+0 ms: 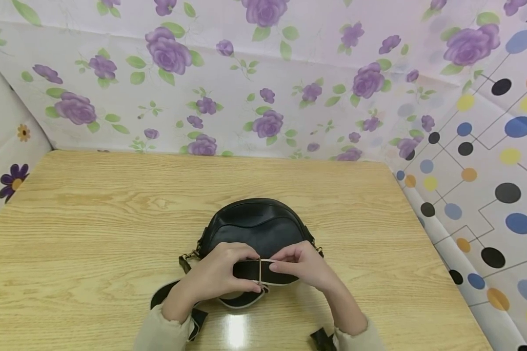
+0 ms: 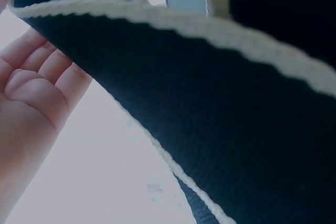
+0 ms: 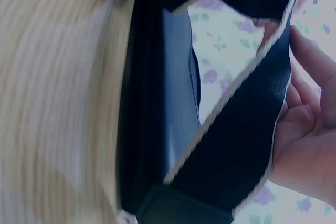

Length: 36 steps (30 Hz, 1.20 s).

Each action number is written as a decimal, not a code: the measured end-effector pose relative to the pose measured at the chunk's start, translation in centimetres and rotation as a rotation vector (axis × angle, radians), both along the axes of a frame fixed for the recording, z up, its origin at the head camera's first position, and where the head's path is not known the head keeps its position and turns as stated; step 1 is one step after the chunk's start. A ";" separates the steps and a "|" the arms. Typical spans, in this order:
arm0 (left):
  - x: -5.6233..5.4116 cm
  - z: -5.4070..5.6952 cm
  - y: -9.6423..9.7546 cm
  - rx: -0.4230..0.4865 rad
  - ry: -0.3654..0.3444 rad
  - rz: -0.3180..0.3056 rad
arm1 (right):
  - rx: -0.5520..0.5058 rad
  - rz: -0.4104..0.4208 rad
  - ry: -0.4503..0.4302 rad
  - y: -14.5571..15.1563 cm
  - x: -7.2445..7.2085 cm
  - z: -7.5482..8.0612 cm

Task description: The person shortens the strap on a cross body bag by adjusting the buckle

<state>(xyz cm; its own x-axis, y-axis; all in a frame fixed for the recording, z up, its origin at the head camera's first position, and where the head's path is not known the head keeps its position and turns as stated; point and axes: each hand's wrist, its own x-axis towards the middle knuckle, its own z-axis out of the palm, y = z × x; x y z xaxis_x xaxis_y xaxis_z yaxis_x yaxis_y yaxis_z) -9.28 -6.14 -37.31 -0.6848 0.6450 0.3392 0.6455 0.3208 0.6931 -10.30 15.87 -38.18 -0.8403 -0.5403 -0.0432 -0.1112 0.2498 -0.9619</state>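
A black, half-round shoulder bag (image 1: 254, 219) lies on the table, with a wide black strap (image 1: 246, 270) edged in white in front of it. A thin gold-coloured slider buckle (image 1: 260, 271) sits on the strap. My left hand (image 1: 215, 273) grips the strap left of the buckle, thumb below and fingers above. Just right of the buckle, my right hand (image 1: 305, 265) pinches the strap between thumb and fingers. In the left wrist view the strap (image 2: 184, 87) hides much of the hand (image 2: 37, 103). The right wrist view has the strap (image 3: 236, 114) slanting up to the fingers.
Wood-grain table (image 1: 114, 204) surrounds the bag. A loop of strap (image 1: 162, 292) lies by the left forearm. Dark pieces (image 1: 322, 339) show near the right sleeve. A flowered sheet (image 1: 228, 97) stands behind, and a dotted one (image 1: 487, 195) on the right.
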 end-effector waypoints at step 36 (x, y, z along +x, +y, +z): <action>-0.2 -0.2 -0.1 -0.020 -0.033 0.050 | -0.101 0.011 0.108 1.2 -0.4 -1.7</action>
<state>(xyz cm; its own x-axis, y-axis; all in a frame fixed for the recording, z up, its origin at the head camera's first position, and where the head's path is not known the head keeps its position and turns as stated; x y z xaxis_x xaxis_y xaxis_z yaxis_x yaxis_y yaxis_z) -9.44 -6.19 -37.49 -0.7270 0.6160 0.3033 0.6051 0.3660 0.7071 -10.70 17.05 -39.86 -0.8311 -0.5466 0.1023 -0.2175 0.1502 -0.9644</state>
